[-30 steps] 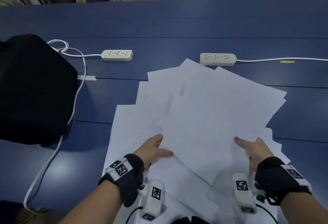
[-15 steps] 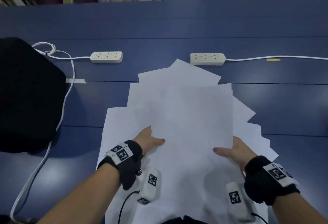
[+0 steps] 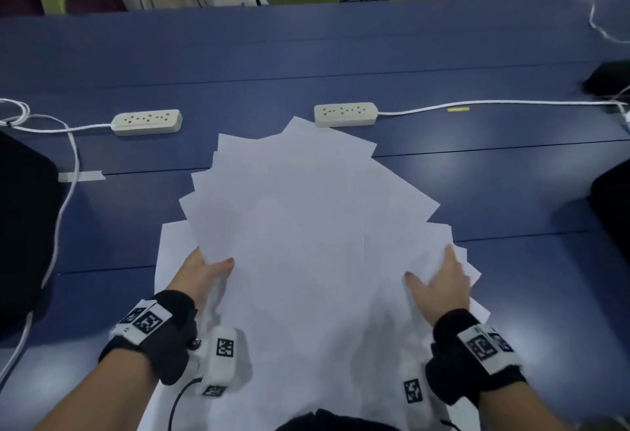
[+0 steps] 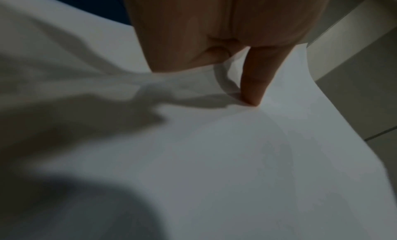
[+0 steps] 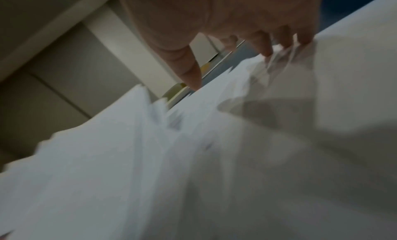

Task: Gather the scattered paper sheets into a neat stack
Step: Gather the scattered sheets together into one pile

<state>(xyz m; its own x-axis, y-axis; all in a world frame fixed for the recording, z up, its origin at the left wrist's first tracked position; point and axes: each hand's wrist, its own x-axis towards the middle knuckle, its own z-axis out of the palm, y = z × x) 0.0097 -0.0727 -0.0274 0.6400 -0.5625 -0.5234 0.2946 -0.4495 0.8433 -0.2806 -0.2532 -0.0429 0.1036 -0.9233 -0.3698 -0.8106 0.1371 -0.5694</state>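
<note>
On the blue table [image 3: 477, 55], near edge: white sheets [image 3: 306, 226] lie fanned in a rough heap, corners sticking out at many angles. The far tip nearly reaches the right power strip [image 3: 345, 114]; a second strip [image 3: 146, 122] sits well to the left, clear of the paper.

Left hand [image 3: 201, 275] is at the heap's left margin. Thumb lies on top, the other fingers go under the upper sheets, so it pinches a layer. The left wrist view shows one finger [image 4: 254, 84] pressed down on the paper, which bows up around it. The grip looks meant to lift and swing the upper sheets toward square.

Right hand [image 3: 443, 282] lies on the right margin, fingers spread and fairly straight, thumb angled inward. In the right wrist view its fingertips [image 5: 266, 51] touch loose, ruffled edges; no clear pinch seen. It reads as a flat press, raking stray edges inward against the left hand.

Hands bracket the heap from both sides, likely to squeeze the fan narrower.

Judgement: sheets gathered into one overlapping pile, not yet aligned. Squaring and edge-tapping remain. Risk: the lowest sheets, near the body, may stay behind if only the top layers are turned.
</note>
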